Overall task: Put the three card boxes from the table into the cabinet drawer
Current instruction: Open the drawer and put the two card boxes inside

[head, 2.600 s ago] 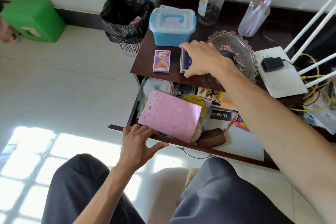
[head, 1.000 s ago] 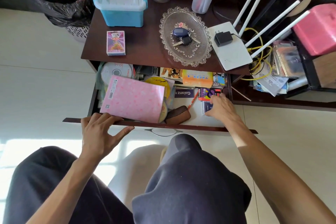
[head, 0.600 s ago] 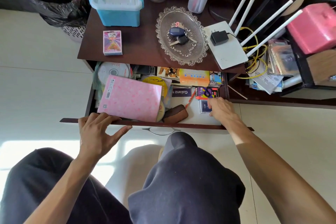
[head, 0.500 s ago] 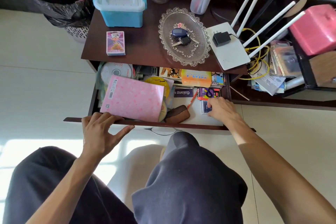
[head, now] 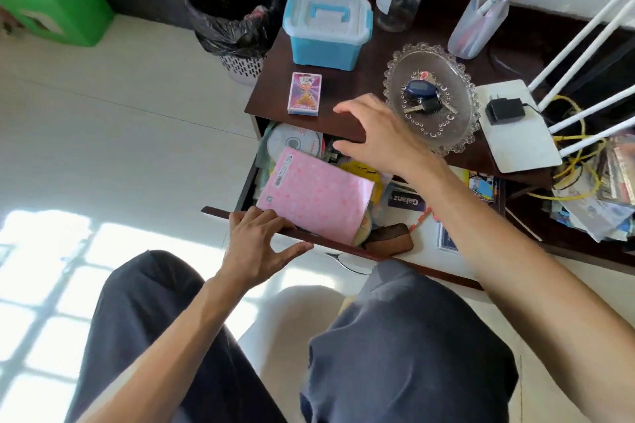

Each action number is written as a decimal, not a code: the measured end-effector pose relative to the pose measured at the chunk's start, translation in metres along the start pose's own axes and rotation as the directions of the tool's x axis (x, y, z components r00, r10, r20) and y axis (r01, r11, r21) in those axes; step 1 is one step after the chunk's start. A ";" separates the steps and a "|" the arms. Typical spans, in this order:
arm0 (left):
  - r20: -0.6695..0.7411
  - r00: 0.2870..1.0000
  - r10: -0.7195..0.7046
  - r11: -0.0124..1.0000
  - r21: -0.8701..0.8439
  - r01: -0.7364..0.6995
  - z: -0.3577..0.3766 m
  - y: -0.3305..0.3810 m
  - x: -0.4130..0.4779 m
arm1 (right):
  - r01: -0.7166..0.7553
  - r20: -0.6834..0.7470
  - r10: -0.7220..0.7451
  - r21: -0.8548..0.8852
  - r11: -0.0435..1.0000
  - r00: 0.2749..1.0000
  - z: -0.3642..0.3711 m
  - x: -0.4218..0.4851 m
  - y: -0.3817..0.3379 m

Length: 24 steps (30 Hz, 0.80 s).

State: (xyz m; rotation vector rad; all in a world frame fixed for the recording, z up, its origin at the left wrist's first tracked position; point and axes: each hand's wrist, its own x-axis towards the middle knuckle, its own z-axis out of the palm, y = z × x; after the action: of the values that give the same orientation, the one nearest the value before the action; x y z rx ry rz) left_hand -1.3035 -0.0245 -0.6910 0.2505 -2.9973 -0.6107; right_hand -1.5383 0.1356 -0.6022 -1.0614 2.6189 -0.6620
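The right hand (head: 381, 139) hovers empty over the front edge of the bench (head: 354, 96), fingers spread and loosely curled, pointing left. The left hand (head: 256, 247) rests open on the drawer (head: 422, 271) front, fingers hooked over its rim and gripping no box. The last card box on the bench (head: 304, 93) lies flat to the left of the right hand and a little beyond it, near but apart, its long axis running front to back; the right hand is clearly nearer. It looks like glossy printed cardboard, a slim rectangle with purple edges. Another card box (head: 446, 239), blue-faced, already lies in the drawer on pale paper.
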 end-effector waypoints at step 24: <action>-0.042 0.999 -0.003 1.000 -0.023 0.002 0.002 -0.004 0.000 | -0.104 0.144 0.095 0.054 0.993 0.985 -0.008 0.044 -0.027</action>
State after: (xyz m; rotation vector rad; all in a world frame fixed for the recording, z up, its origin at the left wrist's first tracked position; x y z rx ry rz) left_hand -1.3030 -0.0276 -0.6941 0.2628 -2.9485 -0.6315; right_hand -1.5562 0.0897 -0.5840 -0.9176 2.4952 -0.6168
